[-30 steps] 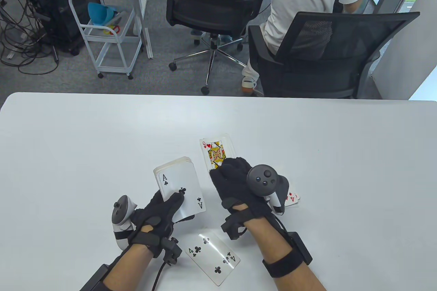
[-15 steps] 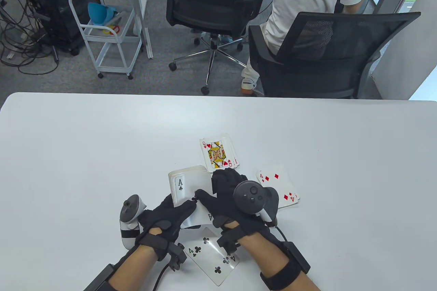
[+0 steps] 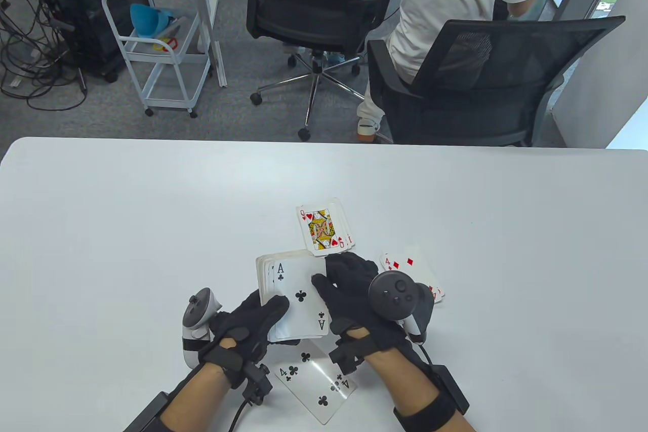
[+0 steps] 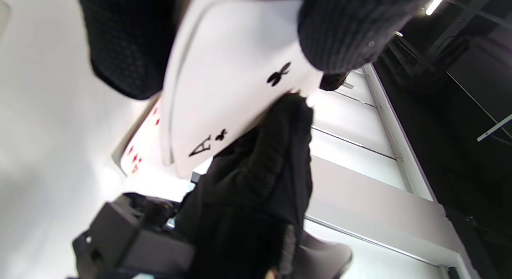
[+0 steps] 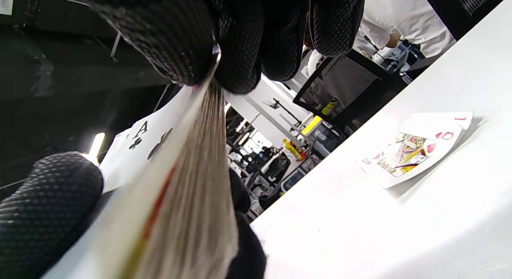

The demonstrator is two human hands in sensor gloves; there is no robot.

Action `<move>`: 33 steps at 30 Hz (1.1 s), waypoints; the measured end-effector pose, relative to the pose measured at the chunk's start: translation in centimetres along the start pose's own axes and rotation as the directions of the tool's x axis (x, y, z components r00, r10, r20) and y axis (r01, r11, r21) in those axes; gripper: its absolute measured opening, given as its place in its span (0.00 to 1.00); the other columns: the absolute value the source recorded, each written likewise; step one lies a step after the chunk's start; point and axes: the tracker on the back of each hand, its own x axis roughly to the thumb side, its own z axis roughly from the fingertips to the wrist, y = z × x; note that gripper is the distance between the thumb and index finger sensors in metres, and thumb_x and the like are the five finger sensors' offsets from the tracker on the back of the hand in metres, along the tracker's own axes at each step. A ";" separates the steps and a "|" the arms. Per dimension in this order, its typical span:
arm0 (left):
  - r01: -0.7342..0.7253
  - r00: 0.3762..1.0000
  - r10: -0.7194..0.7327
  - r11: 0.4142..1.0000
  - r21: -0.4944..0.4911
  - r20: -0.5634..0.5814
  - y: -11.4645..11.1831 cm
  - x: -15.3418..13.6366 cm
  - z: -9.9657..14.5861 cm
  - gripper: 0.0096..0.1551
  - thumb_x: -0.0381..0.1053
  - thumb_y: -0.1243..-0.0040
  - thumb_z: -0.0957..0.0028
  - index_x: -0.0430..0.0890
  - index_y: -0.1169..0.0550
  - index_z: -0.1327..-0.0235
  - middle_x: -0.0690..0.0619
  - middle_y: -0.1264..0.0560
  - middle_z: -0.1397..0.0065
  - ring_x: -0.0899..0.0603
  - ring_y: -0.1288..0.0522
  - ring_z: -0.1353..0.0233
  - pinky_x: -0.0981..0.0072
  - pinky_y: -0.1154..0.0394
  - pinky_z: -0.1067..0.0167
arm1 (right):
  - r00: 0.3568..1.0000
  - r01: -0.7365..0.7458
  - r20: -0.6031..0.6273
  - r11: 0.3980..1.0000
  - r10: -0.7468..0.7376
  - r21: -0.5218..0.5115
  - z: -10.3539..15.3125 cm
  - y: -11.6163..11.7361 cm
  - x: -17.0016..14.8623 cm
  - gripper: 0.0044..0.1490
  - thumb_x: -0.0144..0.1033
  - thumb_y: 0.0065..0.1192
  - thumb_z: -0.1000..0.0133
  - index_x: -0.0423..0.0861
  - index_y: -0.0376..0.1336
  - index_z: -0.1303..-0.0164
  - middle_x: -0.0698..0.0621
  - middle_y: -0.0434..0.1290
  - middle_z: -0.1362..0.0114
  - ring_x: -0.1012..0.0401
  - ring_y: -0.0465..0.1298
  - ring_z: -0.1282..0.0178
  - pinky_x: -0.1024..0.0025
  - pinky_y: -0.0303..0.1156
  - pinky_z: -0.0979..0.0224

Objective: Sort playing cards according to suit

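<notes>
Right hand (image 3: 354,295) now back from the queen-of-hearts pile (image 3: 324,229) at twelve o'clock, fingers pinching the white ace-of-clubs card (image 3: 301,300) atop the face-up deck (image 3: 268,275) gripped by left hand (image 3: 248,325) mid-worktop, presumably bound for the four-of-clubs card (image 3: 316,379) at six o'clock.

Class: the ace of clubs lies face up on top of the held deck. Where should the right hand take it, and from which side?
Pinch the ace of clubs at its free right edge, coming from the right: the left hand wraps the deck's left side, leaving that edge exposed.
</notes>
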 end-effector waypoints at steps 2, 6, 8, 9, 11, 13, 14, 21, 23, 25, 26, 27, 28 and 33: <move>0.001 1.000 -0.001 1.000 0.011 0.001 0.1 0.0 0.0 0.39 0.61 0.32 0.44 0.50 0.35 0.25 0.50 0.27 0.26 0.39 0.20 0.32 0.56 0.13 0.48 | 1.000 0.012 -0.012 1.000 -0.012 0.003 -0.1 -0.1 -0.2 0.28 0.41 0.72 0.42 0.40 0.66 0.37 0.39 0.63 0.23 0.36 0.57 0.20 0.26 0.44 0.26; -0.011 1.000 0.010 0.998 0.057 0.018 0.6 0.3 0.2 0.38 0.60 0.33 0.44 0.50 0.35 0.25 0.50 0.27 0.26 0.39 0.20 0.32 0.56 0.13 0.48 | 0.999 0.034 -0.039 0.999 -0.033 0.014 -0.4 -0.5 -0.8 0.26 0.41 0.71 0.41 0.40 0.67 0.39 0.38 0.63 0.23 0.36 0.57 0.20 0.26 0.44 0.26; -0.007 0.999 0.003 0.996 0.085 0.045 1.0 0.6 0.2 0.38 0.60 0.33 0.44 0.51 0.36 0.25 0.51 0.27 0.26 0.39 0.20 0.31 0.56 0.13 0.48 | 0.998 0.034 -0.057 0.999 -0.032 0.023 -0.5 -0.8 -1.3 0.24 0.41 0.68 0.40 0.41 0.68 0.40 0.38 0.63 0.23 0.36 0.56 0.20 0.26 0.43 0.26; -0.021 0.998 0.015 0.994 0.110 0.061 1.3 0.8 0.3 0.38 0.60 0.34 0.43 0.50 0.36 0.25 0.51 0.27 0.26 0.39 0.20 0.31 0.56 0.13 0.48 | 0.997 0.044 -0.069 0.999 -0.043 0.017 -0.6 -0.9 -1.7 0.24 0.41 0.68 0.40 0.41 0.69 0.40 0.39 0.64 0.23 0.36 0.56 0.20 0.26 0.43 0.26; -0.061 0.994 0.045 0.986 0.155 0.101 1.9 1.3 0.5 0.37 0.60 0.34 0.43 0.51 0.35 0.25 0.51 0.27 0.26 0.39 0.20 0.31 0.55 0.14 0.47 | 0.994 0.049 -0.096 0.999 -0.049 -0.004 -0.6 -1.2 -2.3 0.24 0.40 0.67 0.40 0.41 0.68 0.39 0.38 0.60 0.22 0.36 0.56 0.20 0.26 0.44 0.26; -0.067 0.987 0.035 0.975 0.210 0.156 2.6 2.2 0.8 0.37 0.60 0.35 0.43 0.51 0.36 0.25 0.51 0.27 0.26 0.39 0.20 0.31 0.55 0.14 0.47 | 0.995 0.028 -0.098 0.998 -0.033 -0.057 -0.7 -1.4 -2.6 0.24 0.39 0.68 0.41 0.40 0.68 0.39 0.37 0.60 0.22 0.36 0.57 0.20 0.26 0.44 0.26; -0.074 0.983 0.032 0.971 0.228 0.181 3.0 2.7 0.9 0.36 0.60 0.35 0.43 0.51 0.36 0.25 0.51 0.27 0.26 0.40 0.20 0.31 0.55 0.14 0.46 | 0.995 -0.001 -0.103 1.000 -0.001 -0.019 -0.9 -1.5 -2.7 0.24 0.39 0.68 0.41 0.40 0.69 0.39 0.37 0.61 0.22 0.36 0.57 0.20 0.27 0.44 0.26; -0.137 0.969 0.077 0.959 0.250 0.234 3.8 3.6 1.5 0.36 0.60 0.35 0.43 0.51 0.36 0.26 0.51 0.27 0.26 0.40 0.20 0.31 0.56 0.14 0.47 | 0.984 -0.065 -0.106 0.836 0.146 0.544 -1.2 1.7 -1.6 0.22 0.38 0.67 0.38 0.43 0.70 0.37 0.34 0.52 0.17 0.34 0.43 0.17 0.27 0.39 0.25; -0.141 0.969 0.083 0.959 0.247 0.232 3.7 3.5 1.6 0.36 0.60 0.35 0.43 0.51 0.36 0.26 0.51 0.27 0.26 0.40 0.20 0.31 0.56 0.14 0.47 | 0.976 -0.116 -0.064 0.747 0.208 0.655 -0.9 3.2 -1.0 0.22 0.38 0.68 0.38 0.43 0.70 0.36 0.34 0.50 0.16 0.35 0.40 0.16 0.26 0.37 0.25; -0.136 0.971 0.080 0.961 0.241 0.226 3.5 3.4 1.6 0.36 0.60 0.36 0.43 0.51 0.36 0.26 0.51 0.27 0.26 0.40 0.20 0.31 0.56 0.14 0.47 | 0.961 -0.174 -0.023 0.666 0.277 0.725 -0.4 4.6 -0.6 0.22 0.39 0.69 0.38 0.43 0.70 0.36 0.34 0.50 0.16 0.35 0.39 0.16 0.26 0.35 0.25; -0.135 0.971 0.080 0.962 0.238 0.225 3.5 3.4 1.6 0.36 0.60 0.36 0.43 0.51 0.36 0.26 0.51 0.27 0.26 0.40 0.20 0.31 0.56 0.14 0.47 | 0.953 -0.198 -0.011 0.651 0.302 0.733 -0.3 5.1 -0.6 0.22 0.39 0.70 0.38 0.43 0.70 0.36 0.34 0.50 0.16 0.35 0.39 0.16 0.26 0.35 0.26; -0.135 0.971 0.081 0.963 0.234 0.224 3.4 3.4 1.6 0.36 0.60 0.35 0.43 0.51 0.36 0.26 0.51 0.27 0.26 0.40 0.20 0.31 0.56 0.14 0.47 | 0.939 -0.233 0.000 0.636 0.344 0.735 -0.1 5.7 -0.6 0.22 0.38 0.71 0.38 0.43 0.71 0.37 0.34 0.50 0.16 0.35 0.39 0.16 0.26 0.34 0.26; -0.135 0.971 0.081 0.963 0.234 0.225 3.4 3.4 1.6 0.36 0.60 0.36 0.43 0.51 0.36 0.25 0.51 0.28 0.26 0.40 0.20 0.31 0.56 0.14 0.47 | 0.928 -0.260 0.008 0.629 0.373 0.733 -0.1 6.0 -0.7 0.23 0.39 0.72 0.39 0.43 0.71 0.37 0.34 0.50 0.16 0.35 0.39 0.16 0.26 0.34 0.26; -0.127 0.972 0.076 0.965 0.228 0.220 3.4 3.3 1.5 0.36 0.60 0.35 0.43 0.51 0.36 0.25 0.51 0.27 0.26 0.40 0.20 0.31 0.56 0.14 0.47 | 0.856 -0.400 0.032 0.623 0.516 0.672 0.0 7.0 -1.3 0.28 0.42 0.75 0.40 0.41 0.68 0.37 0.34 0.51 0.16 0.34 0.41 0.16 0.26 0.36 0.25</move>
